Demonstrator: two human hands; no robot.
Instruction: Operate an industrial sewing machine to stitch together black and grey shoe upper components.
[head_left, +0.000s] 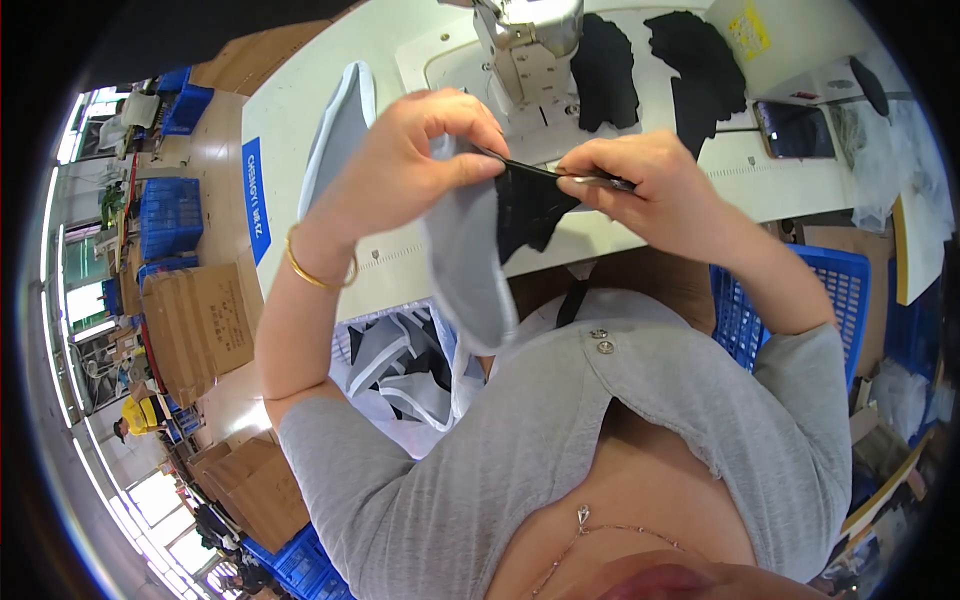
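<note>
My left hand (425, 150) pinches the upper edge of a grey and black fabric piece (465, 260) between thumb and fingers. Its grey panel hangs below that hand, while the black part (528, 210) spans the gap between both hands. Thumb and fingers of my right hand (650, 180) are closed at the other end of the black edge. A slim metal tool (605, 182) also lies in that grip; its exact kind is unclear. Just beyond my hands stands a sewing machine (525, 60). Another grey piece with white edging (340, 135) lies left of my left hand.
Black fabric pieces (605, 75) and a phone (795, 130) lie on the white table (400, 255). Below the table, a bin of trimmed pieces (400, 370) stands left and a blue crate (835, 290) right. Cardboard boxes (195, 330) stand on the floor at far left.
</note>
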